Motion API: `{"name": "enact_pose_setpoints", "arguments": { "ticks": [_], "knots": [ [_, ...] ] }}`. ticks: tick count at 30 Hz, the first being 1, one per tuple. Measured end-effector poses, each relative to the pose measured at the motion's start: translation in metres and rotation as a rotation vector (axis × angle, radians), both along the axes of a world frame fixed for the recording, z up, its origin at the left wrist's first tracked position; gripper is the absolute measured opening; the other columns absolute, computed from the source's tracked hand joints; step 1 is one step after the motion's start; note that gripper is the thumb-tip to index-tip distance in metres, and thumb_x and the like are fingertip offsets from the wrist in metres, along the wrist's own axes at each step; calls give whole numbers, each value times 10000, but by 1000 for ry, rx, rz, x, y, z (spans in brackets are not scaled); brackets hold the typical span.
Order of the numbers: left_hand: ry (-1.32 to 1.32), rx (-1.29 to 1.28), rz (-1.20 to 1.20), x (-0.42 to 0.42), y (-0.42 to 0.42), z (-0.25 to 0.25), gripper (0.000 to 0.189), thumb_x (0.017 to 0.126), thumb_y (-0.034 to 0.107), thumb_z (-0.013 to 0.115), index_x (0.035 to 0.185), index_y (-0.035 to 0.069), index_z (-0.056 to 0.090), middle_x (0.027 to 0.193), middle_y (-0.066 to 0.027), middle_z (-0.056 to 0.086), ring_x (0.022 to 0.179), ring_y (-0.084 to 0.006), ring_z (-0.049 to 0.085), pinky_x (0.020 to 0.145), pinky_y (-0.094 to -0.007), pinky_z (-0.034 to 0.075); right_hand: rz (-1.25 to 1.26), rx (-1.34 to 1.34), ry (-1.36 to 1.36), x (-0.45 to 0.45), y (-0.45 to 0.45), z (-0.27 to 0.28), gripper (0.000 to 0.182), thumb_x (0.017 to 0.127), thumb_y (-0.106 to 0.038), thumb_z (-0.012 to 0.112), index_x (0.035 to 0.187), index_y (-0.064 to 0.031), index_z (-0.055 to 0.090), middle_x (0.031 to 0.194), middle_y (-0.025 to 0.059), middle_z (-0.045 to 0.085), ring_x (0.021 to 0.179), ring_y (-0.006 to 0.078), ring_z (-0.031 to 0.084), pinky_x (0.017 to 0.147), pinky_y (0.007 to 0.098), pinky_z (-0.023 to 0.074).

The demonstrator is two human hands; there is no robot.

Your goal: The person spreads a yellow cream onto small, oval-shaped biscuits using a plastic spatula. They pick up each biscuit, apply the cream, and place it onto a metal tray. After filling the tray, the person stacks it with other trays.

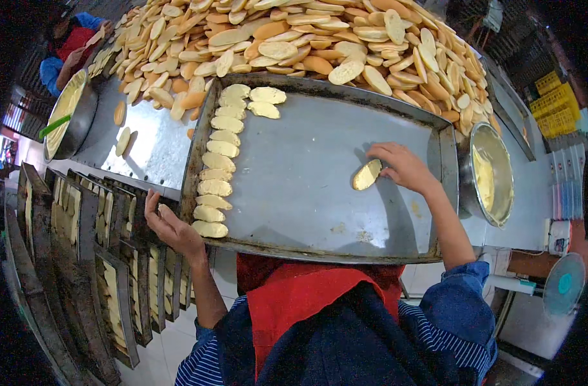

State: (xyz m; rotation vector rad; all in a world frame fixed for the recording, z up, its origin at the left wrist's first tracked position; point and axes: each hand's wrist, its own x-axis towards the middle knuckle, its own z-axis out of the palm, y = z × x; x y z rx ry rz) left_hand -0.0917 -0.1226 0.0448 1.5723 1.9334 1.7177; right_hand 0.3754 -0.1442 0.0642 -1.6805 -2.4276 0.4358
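A large rectangular metal baking tray with a dark, worn rim lies before me. Bread slices coated with pale yellow cream form a column down its left side, and two more begin a second column at the far end. Over the tray's right half, my right hand grips a coated oval bread slice by its edge between thumb and fingers. My left hand is beside the tray's near left corner, fingers apart and holding nothing.
Beyond the tray rises a big pile of oval bread slices. Steel bowls of cream stand right and left, the left one with a green-handled tool. Racked trays fill the lower left. Another person works at far left.
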Motion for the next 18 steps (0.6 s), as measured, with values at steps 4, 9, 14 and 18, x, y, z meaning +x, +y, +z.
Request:
{"name": "enact_pose_setpoints", "arguments": {
  "ticks": [4, 9, 14, 18],
  "knots": [
    [44, -35, 20, -3, -1, -1, 304, 1002, 111, 361, 1217, -28, 525, 1323, -186, 517, 1239, -322, 455, 1053, -446, 341, 54, 25, -4, 6, 0, -5, 459, 748, -128, 747, 1186, -123, 612, 1244, 80, 610, 1205, 294, 535, 1027, 428, 415],
    [8, -22, 4, -4, 0, -3, 300, 1001, 114, 361, 1211, -32, 520, 1329, -189, 512, 1244, -319, 443, 1058, -435, 329, 3, 82, -32, -2, -1, -6, 399, 795, -241, 736, 1153, -99, 630, 1236, 72, 617, 1166, 272, 553, 1023, 410, 402],
    [39, -43, 20, -1, -2, 2, 292, 1003, 132, 369, 1188, -29, 527, 1342, -191, 494, 1230, -312, 448, 1061, -421, 321, -29, 345, -33, -35, 37, -29, 390, 807, -287, 732, 1137, -102, 637, 1213, 67, 629, 1121, 250, 578, 1011, 417, 392],
    [24, -21, 23, -5, 0, -5, 292, 1006, 125, 372, 1195, -30, 531, 1342, -190, 494, 1232, -312, 456, 1046, -426, 352, -4, 487, 23, -91, 82, -40, 379, 808, -283, 727, 1126, -99, 638, 1197, 63, 632, 1092, 241, 591, 998, 435, 391]
  ]
}}
